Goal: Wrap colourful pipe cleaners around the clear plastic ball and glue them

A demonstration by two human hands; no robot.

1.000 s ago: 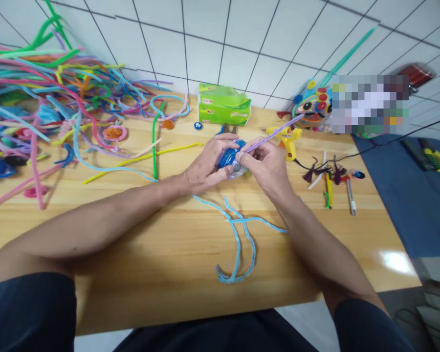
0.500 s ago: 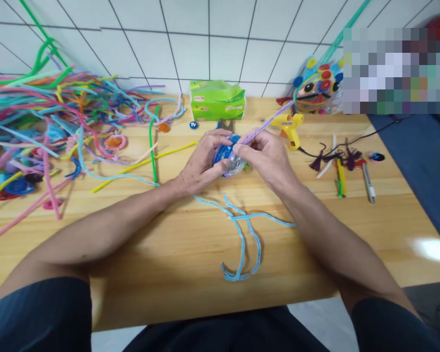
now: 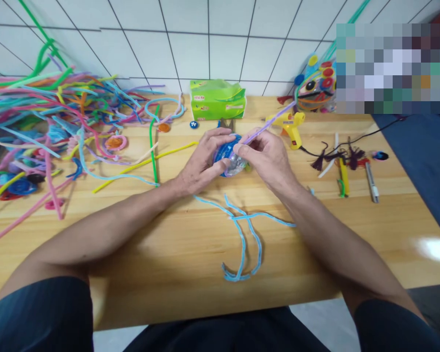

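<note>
work in hand: a round blue-and-clear piece (image 3: 236,166), held up between both hands at the middle of the far half of the table (image 3: 150,274); its underside was hidden.
left hand: partly closed, fingers over the far side of the piece, thumb on its near side; a firm hold, by its look.
right hand: thumb and fingers pinched together on the purple stem (image 3: 274,120), close to the piece; the other fingers were curled.
done: purple strand appeared to follow part of the piece's rim; judged partly fitted, joint covered by fingers.
left over: a long end of the purple stem stuck out free to the far right; judged unfinished, though the amount remaining could not be told.
loose parts: light blue stems (image 3: 243,244) lay on the near side, crossed, with hooked near ends; none touched the piece.
materials: stems fuzzy and bendable; piece smooth and shiny, apparently plastic; table pale, grained wood.
tools: yellow glue gun (image 3: 293,132) to the far right, on its side; pliers (image 3: 226,124) just beyond the left hand, partly hidden.
stock: tangled heap of coloured stems (image 3: 22,85) at far left, mostly thin, some curled.
</note>
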